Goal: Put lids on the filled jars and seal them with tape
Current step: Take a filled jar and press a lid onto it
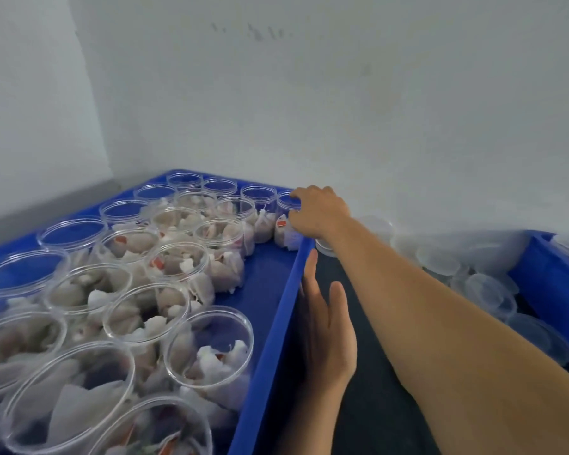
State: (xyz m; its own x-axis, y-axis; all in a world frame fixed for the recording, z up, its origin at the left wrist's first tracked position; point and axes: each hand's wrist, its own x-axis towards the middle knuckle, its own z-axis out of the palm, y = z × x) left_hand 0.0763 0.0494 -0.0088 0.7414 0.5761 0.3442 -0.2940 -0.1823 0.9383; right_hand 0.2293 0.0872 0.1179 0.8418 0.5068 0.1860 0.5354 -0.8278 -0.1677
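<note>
Several clear round jars (pixel 178 261) packed with white tea-bag sachets stand lidless in a blue tray (pixel 270 326). My right hand (pixel 316 211) reaches to the tray's far right corner and its curled fingers grip the rim of a jar (pixel 288 201) there. My left hand (pixel 326 326) lies flat with straight fingers against the outside of the tray's right wall. A heap of clear plastic lids (pixel 486 290) sits to the right. No tape is in view.
A white wall rises directly behind the tray. A second blue tray (pixel 552 277) stands at the far right behind the lids. Dark tabletop (pixel 375 399) shows between the two trays, under my arms.
</note>
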